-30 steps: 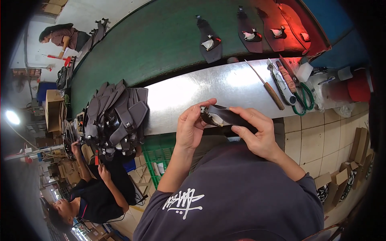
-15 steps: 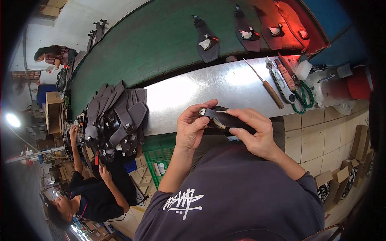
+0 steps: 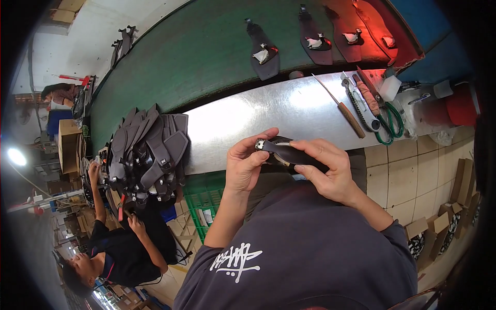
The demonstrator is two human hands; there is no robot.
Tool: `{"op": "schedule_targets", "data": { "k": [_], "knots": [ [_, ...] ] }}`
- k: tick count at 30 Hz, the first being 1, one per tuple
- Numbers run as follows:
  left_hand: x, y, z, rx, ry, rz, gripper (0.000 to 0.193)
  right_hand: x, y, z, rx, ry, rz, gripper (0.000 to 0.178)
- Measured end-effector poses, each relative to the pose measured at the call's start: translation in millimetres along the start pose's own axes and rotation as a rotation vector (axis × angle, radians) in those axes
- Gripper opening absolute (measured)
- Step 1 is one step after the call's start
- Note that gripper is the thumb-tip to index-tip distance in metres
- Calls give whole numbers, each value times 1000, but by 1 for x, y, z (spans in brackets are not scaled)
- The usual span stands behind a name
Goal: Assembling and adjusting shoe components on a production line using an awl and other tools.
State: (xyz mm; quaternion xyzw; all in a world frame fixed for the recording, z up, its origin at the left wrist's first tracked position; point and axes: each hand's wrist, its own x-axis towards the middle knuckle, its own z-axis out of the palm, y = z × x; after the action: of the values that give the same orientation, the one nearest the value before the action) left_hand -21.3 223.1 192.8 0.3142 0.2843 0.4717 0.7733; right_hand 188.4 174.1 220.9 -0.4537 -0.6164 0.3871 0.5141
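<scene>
My left hand [image 3: 247, 161] pinches one end of a dark, curved shoe sole [image 3: 292, 153], close to a small black-and-white piece at its tip. Around the sole's other end, my right hand [image 3: 329, 168] has its thumb and fingers closed. The sole is held above the near edge of the metal ledge [image 3: 217, 134], in front of my body. Its underside is mostly hidden by my fingers. On the green conveyor belt [image 3: 181, 62] beyond lie several dark soles [image 3: 265, 57] with white pieces on them.
A heap of dark soles [image 3: 147, 150] sits at the left. On the ledge's right are an awl [image 3: 351, 120], a utility knife [image 3: 361, 106] and green-handled scissors [image 3: 390, 126]. A co-worker [image 3: 129, 248] works at the left; cardboard boxes [image 3: 431, 235] stand at the lower right.
The soles on the belt have shifted slightly left. The co-worker's red tool has moved a little, and a person in the far left background has bent down. My hands hold nearly still.
</scene>
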Motion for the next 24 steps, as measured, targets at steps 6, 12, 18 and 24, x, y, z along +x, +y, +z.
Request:
{"op": "schedule_targets", "data": {
  "k": [6,12,18,24],
  "knots": [
    [-1,0,-3,81,13,31,38,2,3,-2,-66,-8,-46,40],
    [-3,-2,-5,200,-42,132,40,2,-4,-7,-112,-92,-13,41],
    [-2,0,-3,321,-141,187,41,4,-5,-10,-181,-116,-69,43],
    [0,2,-7,425,-221,239,39,4,-6,-9,-289,-76,-140,40]
  ]
}}
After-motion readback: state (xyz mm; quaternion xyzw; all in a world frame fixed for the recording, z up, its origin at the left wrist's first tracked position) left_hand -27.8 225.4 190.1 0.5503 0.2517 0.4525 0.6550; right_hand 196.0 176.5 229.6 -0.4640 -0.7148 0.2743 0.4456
